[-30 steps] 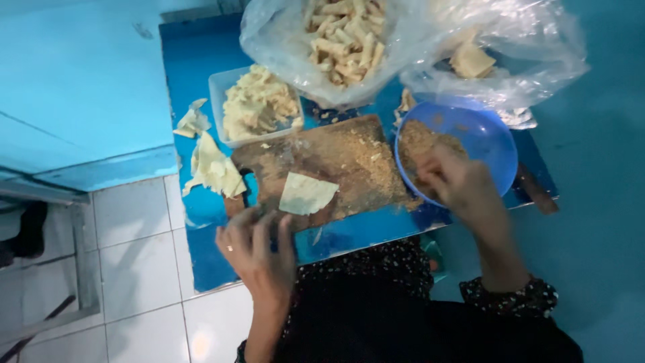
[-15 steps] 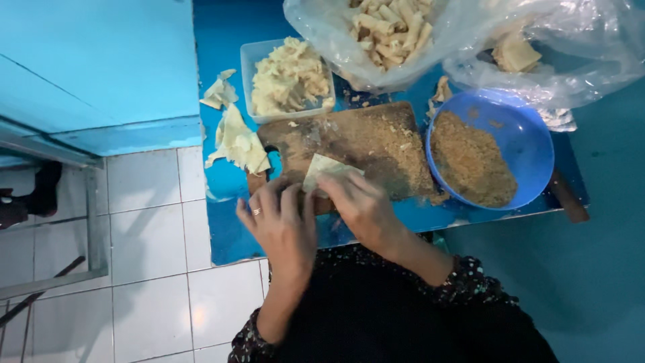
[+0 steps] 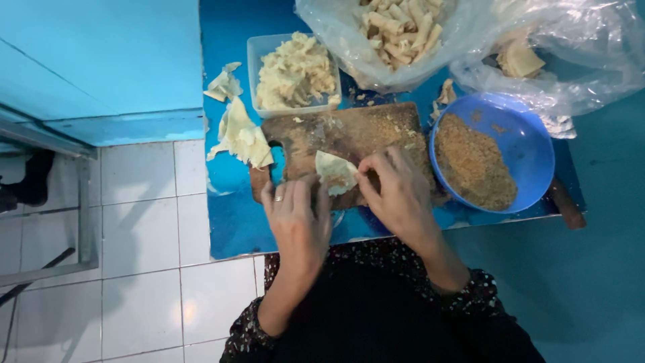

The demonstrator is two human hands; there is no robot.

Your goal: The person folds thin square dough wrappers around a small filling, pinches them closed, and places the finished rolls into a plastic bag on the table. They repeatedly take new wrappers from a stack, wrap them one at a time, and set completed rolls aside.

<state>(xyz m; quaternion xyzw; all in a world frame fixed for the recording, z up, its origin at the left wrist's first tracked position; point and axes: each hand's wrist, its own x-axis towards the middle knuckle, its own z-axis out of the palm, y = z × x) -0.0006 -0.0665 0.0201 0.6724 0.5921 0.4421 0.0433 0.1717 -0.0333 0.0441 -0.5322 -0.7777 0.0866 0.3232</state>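
A pale thin wrapper (image 3: 336,173) lies folded on the near edge of a brown wooden cutting board (image 3: 349,134). My left hand (image 3: 295,215), with a ring on one finger, pinches the wrapper's left side. My right hand (image 3: 396,191) presses its right side, fingers curled over the fold. Both hands rest on the board. A blue bowl (image 3: 531,144) of brown crumbly filling sits just right of my right hand.
A clear tub (image 3: 295,70) of pale wrappers stands behind the board, loose wrappers (image 3: 242,134) lie left of it. Plastic bags hold rolled pieces (image 3: 403,27) at the back. All rests on a blue table (image 3: 235,222); white floor tiles (image 3: 141,269) lie left.
My right hand left the blue bowl and came to the wrapper. Both hands now fold the wrapper, which was lying flat before. The view shifted slightly.
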